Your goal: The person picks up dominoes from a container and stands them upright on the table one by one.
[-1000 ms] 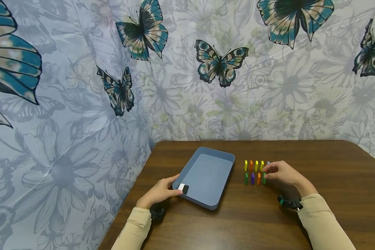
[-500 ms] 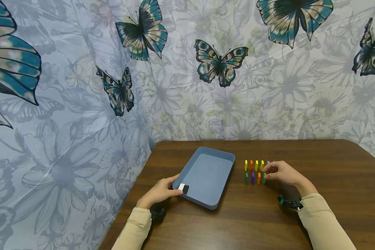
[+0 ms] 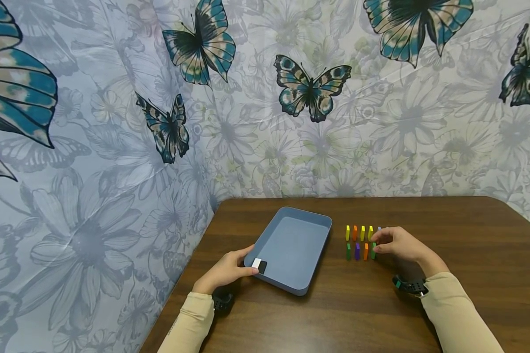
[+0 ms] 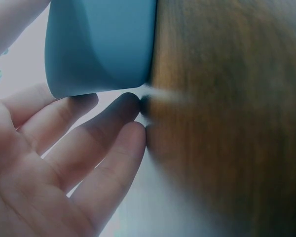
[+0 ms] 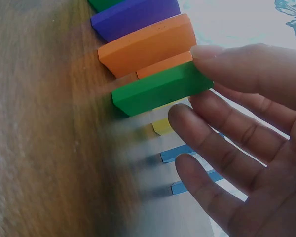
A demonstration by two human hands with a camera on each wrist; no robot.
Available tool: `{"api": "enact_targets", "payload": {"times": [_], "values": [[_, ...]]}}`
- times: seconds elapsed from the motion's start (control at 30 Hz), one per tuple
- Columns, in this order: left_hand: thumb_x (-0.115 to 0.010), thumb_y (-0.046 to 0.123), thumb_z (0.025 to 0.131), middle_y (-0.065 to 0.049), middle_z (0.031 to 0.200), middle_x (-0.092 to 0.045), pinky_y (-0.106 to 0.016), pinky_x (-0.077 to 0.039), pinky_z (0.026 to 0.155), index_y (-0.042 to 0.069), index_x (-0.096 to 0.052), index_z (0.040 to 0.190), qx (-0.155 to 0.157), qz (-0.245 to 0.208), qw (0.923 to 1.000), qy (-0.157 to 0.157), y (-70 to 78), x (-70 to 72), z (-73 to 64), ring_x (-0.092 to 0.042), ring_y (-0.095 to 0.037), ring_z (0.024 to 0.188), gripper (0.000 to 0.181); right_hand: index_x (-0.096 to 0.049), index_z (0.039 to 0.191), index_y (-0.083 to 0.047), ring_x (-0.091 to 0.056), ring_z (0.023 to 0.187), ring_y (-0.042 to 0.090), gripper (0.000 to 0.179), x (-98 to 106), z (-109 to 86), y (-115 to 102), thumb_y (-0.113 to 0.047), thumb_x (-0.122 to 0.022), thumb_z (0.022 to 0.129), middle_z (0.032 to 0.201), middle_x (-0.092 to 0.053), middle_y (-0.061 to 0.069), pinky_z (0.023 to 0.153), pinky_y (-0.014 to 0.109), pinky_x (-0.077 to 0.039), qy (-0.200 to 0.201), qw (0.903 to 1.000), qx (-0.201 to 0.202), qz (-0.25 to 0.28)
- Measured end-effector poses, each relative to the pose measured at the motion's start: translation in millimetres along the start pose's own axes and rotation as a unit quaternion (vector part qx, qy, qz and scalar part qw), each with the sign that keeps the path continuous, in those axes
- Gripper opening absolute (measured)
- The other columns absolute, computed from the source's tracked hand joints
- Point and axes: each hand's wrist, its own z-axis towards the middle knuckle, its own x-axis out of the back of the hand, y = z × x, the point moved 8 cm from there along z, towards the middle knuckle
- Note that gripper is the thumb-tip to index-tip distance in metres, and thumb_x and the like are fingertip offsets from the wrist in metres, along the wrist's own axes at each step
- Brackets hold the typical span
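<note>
My left hand [image 3: 227, 269] holds the near left corner of a blue-grey tray [image 3: 298, 240], with the thumb over the rim. In the left wrist view its fingers [image 4: 106, 173] reach along the tray's outer wall [image 4: 101, 49], close to the tabletop. A small white-and-black rectangular piece [image 3: 259, 266] shows beside the thumb. My right hand [image 3: 404, 247] pinches the top of an upright green domino block [image 5: 160, 89] between thumb and forefinger. That block stands at the right end of the nearer row; the other fingers spread beside it.
Left of the green block stand an orange [image 3: 365, 251], a purple [image 3: 357, 252] and another green block [image 3: 348, 251]. Behind them runs a second row with yellow [image 3: 362, 233], orange and blue blocks, partly covered by the right hand. A butterfly-patterned wall [image 3: 265, 162] borders the wooden table [image 3: 472, 245].
</note>
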Motion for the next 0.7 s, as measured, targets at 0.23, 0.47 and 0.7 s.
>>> {"api": "enact_targets", "payload": {"times": [0.23, 0.47, 0.7], "values": [[-0.075, 0.037, 0.09, -0.017, 0.157, -0.041, -0.052, -0.038, 0.113, 0.003, -0.035, 0.155, -0.001, 0.0, 1.0, -0.001, 0.1, 0.7, 1.1, -0.043, -0.031, 0.142, 0.083, -0.065, 0.112, 0.008, -0.058, 0.086, -0.001, 0.026, 1, 0.7, -2, -0.007, -0.069, 0.093, 0.106, -0.069, 0.018, 0.074, 0.022, -0.052, -0.001, 0.9999, -0.003, -0.015], [-0.075, 0.038, 0.09, -0.017, 0.156, -0.042, -0.053, -0.039, 0.113, 0.004, -0.036, 0.155, 0.001, 0.007, 1.0, 0.002, 0.9, 1.1, 1.0, -0.043, -0.031, 0.142, 0.083, -0.065, 0.112, 0.007, -0.059, 0.089, -0.001, 0.026, 4, -0.1, -4, -0.008, -0.07, 0.092, 0.107, -0.069, 0.017, 0.077, 0.022, -0.052, -0.003, 0.9997, -0.01, -0.022], [-0.074, 0.039, 0.091, -0.017, 0.156, -0.042, -0.053, -0.039, 0.112, 0.004, -0.035, 0.155, 0.001, 0.011, 0.9999, 0.0, 0.1, 0.7, 1.0, -0.043, -0.033, 0.142, 0.083, -0.064, 0.118, 0.007, -0.063, 0.093, 0.005, 0.032, 18, -5.7, -26, -0.013, -0.07, 0.094, 0.112, -0.069, 0.019, 0.079, 0.022, -0.054, 0.026, 0.9991, -0.023, -0.026]]}}
